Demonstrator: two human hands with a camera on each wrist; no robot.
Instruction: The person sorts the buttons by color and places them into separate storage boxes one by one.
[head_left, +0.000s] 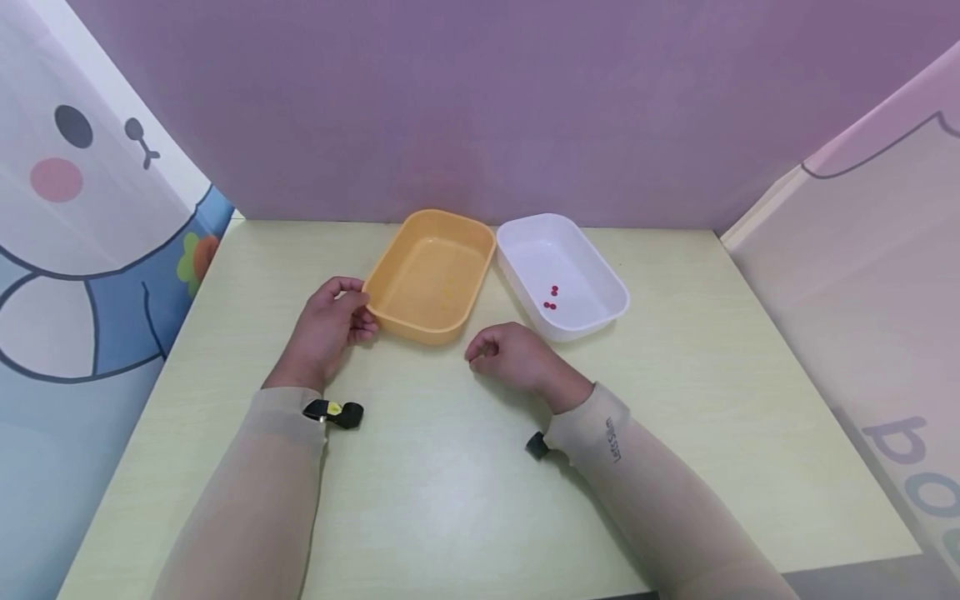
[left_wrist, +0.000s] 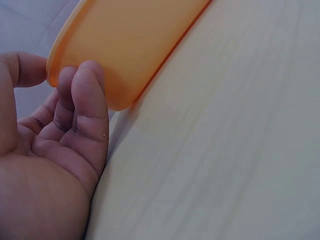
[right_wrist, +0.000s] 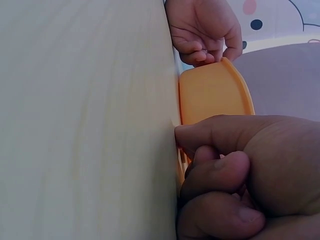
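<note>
My left hand (head_left: 330, 321) is at the near left corner of an orange plastic basin (head_left: 431, 323). Its thumb lies on the rim and its other fingers are against the outer wall, gripping that corner. A few faint yellow specks (head_left: 447, 292) show on the basin's floor. My right hand (head_left: 513, 354) is low over the table, in front of the gap between the two basins. Its fingers are curled and the thumb tip reaches the tabletop in the right wrist view; whether anything small sits between the fingertips is hidden. Behind it, a white basin (head_left: 588, 325) holds 3 small red pieces (head_left: 551, 306).
Both basins stand side by side near the back of the pale wood-grain table (head_left: 420, 483), close to a purple back panel (head_left: 480, 108). Printed cartoon panels (head_left: 90, 333) border the sides. A dark edge (head_left: 630, 595) shows at the bottom.
</note>
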